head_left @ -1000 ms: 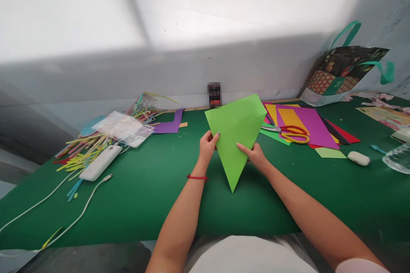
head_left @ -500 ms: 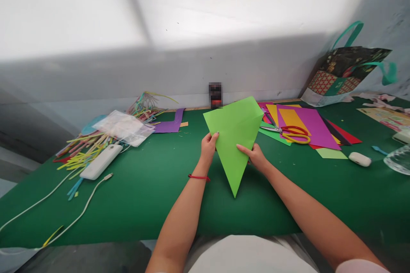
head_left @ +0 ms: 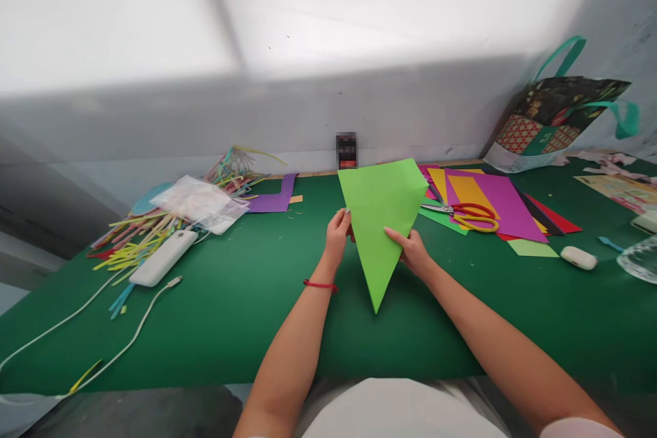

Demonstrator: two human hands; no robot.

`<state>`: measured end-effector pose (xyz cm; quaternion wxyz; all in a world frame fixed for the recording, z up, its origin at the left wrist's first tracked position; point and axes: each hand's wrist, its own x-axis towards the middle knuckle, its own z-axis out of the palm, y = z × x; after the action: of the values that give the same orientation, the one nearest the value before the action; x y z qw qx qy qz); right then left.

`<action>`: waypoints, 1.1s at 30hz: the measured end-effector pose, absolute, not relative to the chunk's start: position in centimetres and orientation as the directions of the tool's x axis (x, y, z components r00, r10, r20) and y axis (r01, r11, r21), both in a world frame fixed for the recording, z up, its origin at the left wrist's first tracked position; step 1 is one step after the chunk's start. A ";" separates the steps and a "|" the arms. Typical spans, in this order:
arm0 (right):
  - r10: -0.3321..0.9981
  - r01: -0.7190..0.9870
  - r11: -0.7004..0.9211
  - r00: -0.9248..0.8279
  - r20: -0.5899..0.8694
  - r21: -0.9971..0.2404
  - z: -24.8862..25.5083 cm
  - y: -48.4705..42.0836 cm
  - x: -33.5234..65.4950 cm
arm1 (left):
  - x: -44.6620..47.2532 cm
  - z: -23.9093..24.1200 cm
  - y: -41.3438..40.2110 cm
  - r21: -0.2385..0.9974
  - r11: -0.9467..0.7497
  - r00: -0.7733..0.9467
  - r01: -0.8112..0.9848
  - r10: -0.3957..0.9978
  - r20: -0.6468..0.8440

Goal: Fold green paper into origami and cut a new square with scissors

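Observation:
A folded sheet of bright green paper (head_left: 382, 212), shaped like a kite with its sharp point toward me, is held up over the table. My left hand (head_left: 339, 229) pinches its left edge between thumb and fingers. On the right edge my right hand (head_left: 410, 248) grips it, thumb lying on the front face and the other fingers hidden behind. Just right of the paper lie scissors (head_left: 469, 214) with red and yellow handles, on top of several coloured sheets (head_left: 518, 209).
To the left are bundles of coloured strips (head_left: 154, 233), a clear plastic bag (head_left: 205, 202), a white power bank (head_left: 164, 258) and a white cable (head_left: 144, 321). A patterned bag (head_left: 549, 123) stands back right. A white earbud case (head_left: 579, 257) lies on the green table (head_left: 246, 328).
The green paper's left edge has shifted to the right and looks narrower, as if turned slightly. Both hands have moved a little right, still holding it.

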<state>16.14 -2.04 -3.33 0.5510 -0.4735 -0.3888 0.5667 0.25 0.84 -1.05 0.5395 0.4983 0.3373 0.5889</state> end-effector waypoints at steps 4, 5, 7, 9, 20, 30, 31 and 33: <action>0.993 -0.260 -0.073 0.066 -0.093 -0.963 -3.5 -1.9 16.3 | 0.2 -1.0 0.9 0.961 -0.246 0.047 -0.125 0.966 0.254; 0.994 -0.247 -0.060 0.072 -0.080 -0.967 -3.6 -1.9 16.4 | 0.2 -1.1 0.9 0.962 -0.260 0.030 -0.081 0.964 0.263; 0.995 -0.206 -0.034 0.084 -0.052 -0.978 -3.6 -2.0 16.4 | 0.2 -1.2 1.0 0.957 -0.290 -0.023 -0.005 0.957 0.290; 0.996 -0.164 -0.019 0.087 -0.033 -0.986 -3.6 -2.1 16.3 | 0.2 -1.2 1.1 0.951 -0.306 -0.064 0.034 0.949 0.308; 0.964 -0.194 0.034 0.267 -0.019 -0.980 -2.8 -1.6 16.7 | 1.6 -1.8 0.4 0.955 -0.282 0.142 0.088 0.953 0.268; 0.939 -0.174 0.070 0.344 0.006 -0.982 -2.5 -1.6 16.5 | 2.3 -2.5 0.3 0.905 -0.356 0.091 0.233 0.934 0.344; 0.942 -0.182 0.065 0.335 0.000 -0.981 -2.6 -1.6 16.4 | 2.2 -2.6 0.4 0.903 -0.360 0.088 0.233 0.933 0.349; 0.943 -0.208 0.067 0.332 -0.006 -0.976 -2.7 -1.6 16.3 | 2.2 -2.7 0.5 0.900 -0.366 0.083 0.234 0.930 0.357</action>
<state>16.31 -1.56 -2.75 0.6358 -0.5116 -0.3593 0.4528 2.17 0.46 -2.74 0.3421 0.6515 0.4470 0.5087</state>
